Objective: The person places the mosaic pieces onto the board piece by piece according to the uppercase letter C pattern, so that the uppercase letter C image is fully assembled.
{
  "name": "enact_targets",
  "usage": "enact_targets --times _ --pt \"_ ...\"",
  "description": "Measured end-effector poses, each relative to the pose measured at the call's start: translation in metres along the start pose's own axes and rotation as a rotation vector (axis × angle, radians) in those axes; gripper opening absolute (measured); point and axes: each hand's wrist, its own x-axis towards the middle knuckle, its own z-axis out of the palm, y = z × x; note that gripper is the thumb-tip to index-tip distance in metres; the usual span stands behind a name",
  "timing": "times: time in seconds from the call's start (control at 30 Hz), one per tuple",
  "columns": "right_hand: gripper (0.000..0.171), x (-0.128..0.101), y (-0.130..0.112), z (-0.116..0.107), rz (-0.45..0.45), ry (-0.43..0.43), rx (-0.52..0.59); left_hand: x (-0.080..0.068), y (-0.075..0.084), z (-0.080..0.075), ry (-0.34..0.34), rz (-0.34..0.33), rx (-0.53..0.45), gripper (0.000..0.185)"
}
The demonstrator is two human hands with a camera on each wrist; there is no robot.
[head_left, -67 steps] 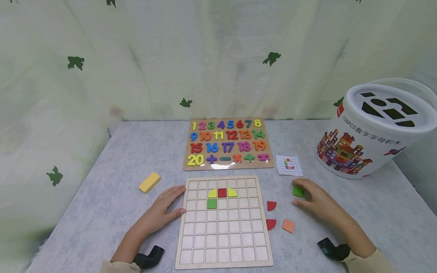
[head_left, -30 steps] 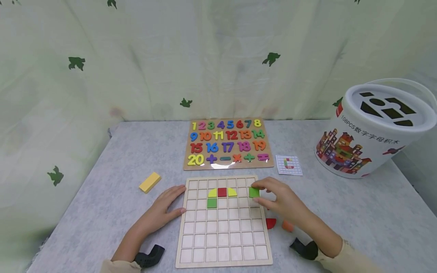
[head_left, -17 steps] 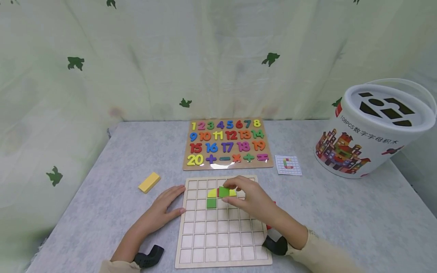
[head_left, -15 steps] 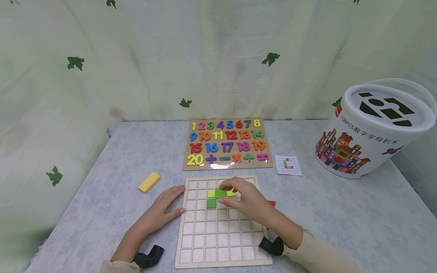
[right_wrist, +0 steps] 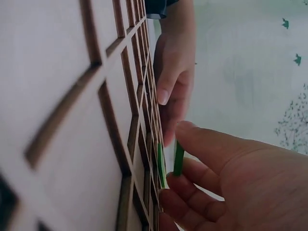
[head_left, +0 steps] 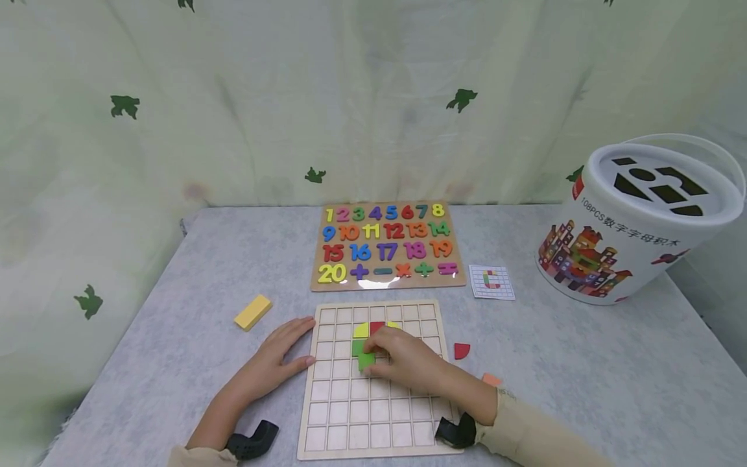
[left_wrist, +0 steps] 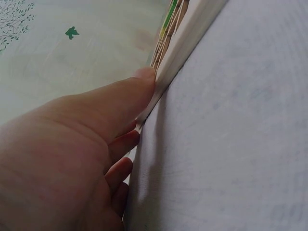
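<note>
**Green square held just over the grid, below its twin**

While our left hand (head_left: pixel 279 363) lies flat with straight fingers against the left edge of the wooden grid board (head_left: pixel 379 415), our right hand (head_left: pixel 403 363) pinches a green square tile (head_left: pixel 366 360) between thumb and fingertips. From the right wrist view, the tile (right_wrist: pixel 179 158) stands slightly tilted and just off the board, a thin gap away from the green tile already seated (right_wrist: pixel 160 166). That gap is what matters: the held piece sits directly on the near side of the seated green tile (head_left: pixel 357 347), in the same column, and the open cell lies straight beneath it. Being square, it has no long axis to turn; only its edges need to line up with the cell walls. Our right hand is on it, our left is well apart at the board's rim.

Above the seated tile we see a yellow quarter piece (head_left: pixel 361 330) and a red tile (head_left: pixel 377 326); a further piece there is mostly hidden by our fingers. To the right of the board lie a red quarter piece (head_left: pixel 462 351) and an orange tile (head_left: pixel 491 379); a yellow block (head_left: pixel 253 312) lies to the left. Behind are the number board (head_left: pixel 388 246), a pattern card (head_left: pixel 493 281) and a white bucket (head_left: pixel 636 220). Nothing stands between the tile and the cell.
</note>
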Motion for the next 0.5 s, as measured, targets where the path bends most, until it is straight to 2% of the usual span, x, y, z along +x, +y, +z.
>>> enact_targets --times 0.23,0.5 --pt "0.033 0.0006 0.0041 0.0052 -0.067 -0.029 -0.122 -0.0006 -0.0005 0.0002 -0.015 -0.016 -0.018 0.061" --pt "0.023 -0.0002 0.0025 0.0034 -0.089 -0.024 -0.131 0.0001 -0.0028 0.0013 -0.017 -0.012 -0.009 0.062"
